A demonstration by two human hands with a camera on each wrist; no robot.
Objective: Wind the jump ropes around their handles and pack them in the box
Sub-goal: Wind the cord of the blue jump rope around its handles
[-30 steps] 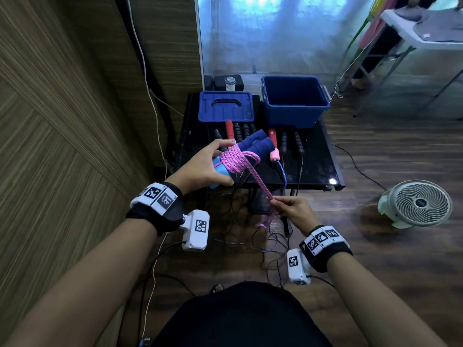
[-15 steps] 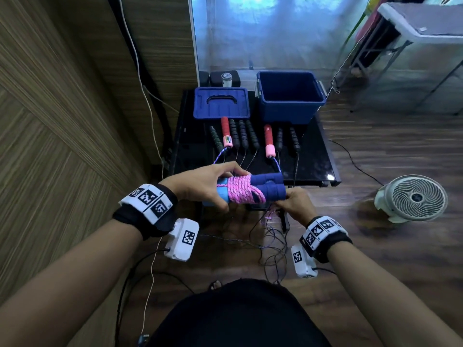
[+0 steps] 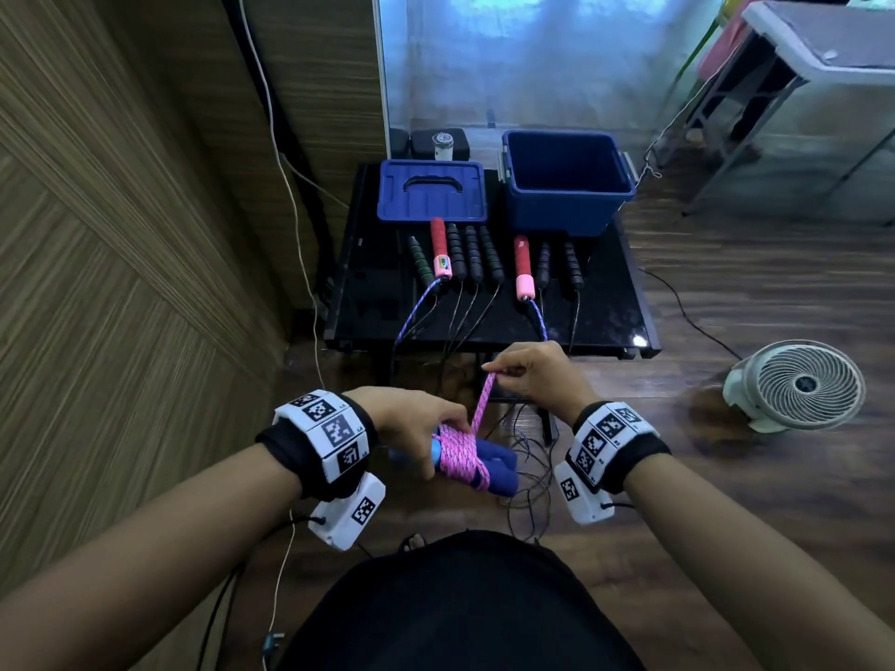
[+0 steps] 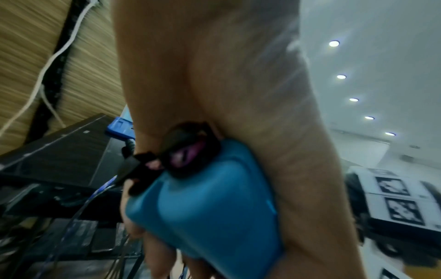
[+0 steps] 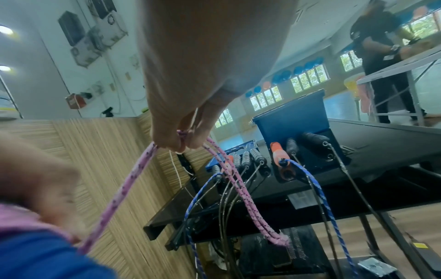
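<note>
- Since half a second ago the right hand (image 3: 535, 380) has come up from beside the handle ends and now pulls the rope tail upward, away from the bundle, which sits lower and closer to the body than before.
- Nearest the body, the left hand (image 3: 411, 428) has its grip wrapped around the paired blue handles (image 3: 489, 469), with the fingers curled under them and the thumb by the coils.
- The pink rope (image 3: 460, 452) is wound in many turns around the handles' middle; a taut stretch rises from the coils to the right hand.
- The right hand's grip is a narrow pinch on that rope, and the right wrist view shows a short doubled tail hanging past the fingers.
- To finish well, I judge the tail should be kept taut, tucked under a late turn, and pressed by the left thumb so the coils do not slip.
- Farther off, the other jump ropes (image 3: 484, 256) lie in a row on the black bench (image 3: 605, 307), their cords hanging over the front edge.
- Beyond them stand the open blue box (image 3: 566, 210) and, beside it, its lid (image 3: 431, 193).
</note>
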